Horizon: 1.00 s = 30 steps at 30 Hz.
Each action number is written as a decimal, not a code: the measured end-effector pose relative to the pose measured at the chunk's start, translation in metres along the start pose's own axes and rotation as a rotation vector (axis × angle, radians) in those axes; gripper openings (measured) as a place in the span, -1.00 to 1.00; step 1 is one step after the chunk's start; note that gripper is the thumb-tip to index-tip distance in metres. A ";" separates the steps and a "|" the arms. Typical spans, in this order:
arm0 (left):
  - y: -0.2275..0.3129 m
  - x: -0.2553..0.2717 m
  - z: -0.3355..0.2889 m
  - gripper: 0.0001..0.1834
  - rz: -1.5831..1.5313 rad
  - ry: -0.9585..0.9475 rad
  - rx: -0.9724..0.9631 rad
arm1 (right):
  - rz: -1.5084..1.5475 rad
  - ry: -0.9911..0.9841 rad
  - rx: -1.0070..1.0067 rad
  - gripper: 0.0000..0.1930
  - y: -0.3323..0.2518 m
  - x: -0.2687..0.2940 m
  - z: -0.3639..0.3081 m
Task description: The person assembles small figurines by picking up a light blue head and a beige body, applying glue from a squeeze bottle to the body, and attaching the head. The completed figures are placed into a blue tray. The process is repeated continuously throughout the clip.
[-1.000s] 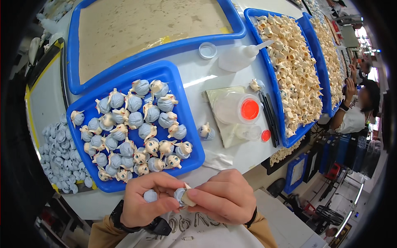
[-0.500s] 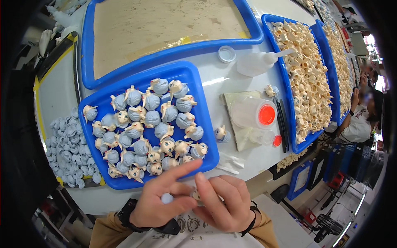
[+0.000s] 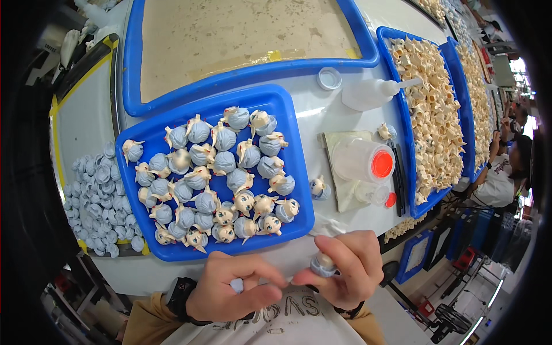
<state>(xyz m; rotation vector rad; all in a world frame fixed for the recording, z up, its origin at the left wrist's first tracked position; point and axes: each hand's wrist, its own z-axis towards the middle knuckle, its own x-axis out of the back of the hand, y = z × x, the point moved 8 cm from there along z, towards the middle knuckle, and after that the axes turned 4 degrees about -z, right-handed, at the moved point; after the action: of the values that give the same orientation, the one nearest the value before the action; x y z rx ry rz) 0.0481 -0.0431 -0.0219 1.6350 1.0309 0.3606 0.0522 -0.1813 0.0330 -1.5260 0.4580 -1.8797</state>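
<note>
My right hand (image 3: 352, 270) pinches a small doll head (image 3: 323, 264), cream with blue-grey hair, between thumb and fingers. Beside it, my left hand (image 3: 227, 290) is curled round a blue-grey hair piece (image 3: 236, 285), mostly hidden by the fingers. The two hands are a little apart, just in front of the table's near edge. Beyond them lies a blue tray (image 3: 305, 190) of doll heads with pointed ears and blue-grey hair, some face up. A pile of loose blue-grey hair pieces (image 3: 98, 201) lies to its left.
Two blue bins, the nearer (image 3: 397, 75), hold cream head parts at the right. Between them and the tray stand a white squeeze bottle (image 3: 368, 95), a red-marked plastic jar (image 3: 353, 158) and dark pens (image 3: 399, 178). A board-lined blue tray (image 3: 133, 63) lies behind. A co-worker (image 3: 500, 178) sits far right.
My hands have drawn apart. The right moved right and now shows the doll head in its fingers; the left index finger has bent down. The whole view has shifted slightly.
</note>
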 end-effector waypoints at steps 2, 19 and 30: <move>0.001 0.007 -0.005 -0.64 -0.194 0.150 -0.163 | -0.067 -0.059 -0.041 -0.46 0.003 -0.007 0.005; 0.007 0.024 -0.003 -0.32 -0.533 0.463 -0.219 | -0.069 -0.041 0.043 -0.64 0.010 -0.026 0.003; 0.001 0.009 -0.003 -0.48 -0.404 0.319 -0.127 | -0.026 -0.142 -0.015 -0.67 0.009 -0.005 -0.004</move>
<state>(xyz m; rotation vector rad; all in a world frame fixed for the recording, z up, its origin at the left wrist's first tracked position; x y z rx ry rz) 0.0515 -0.0338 -0.0226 1.2404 1.5145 0.4118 0.0510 -0.1851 0.0226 -1.6693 0.3901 -1.7761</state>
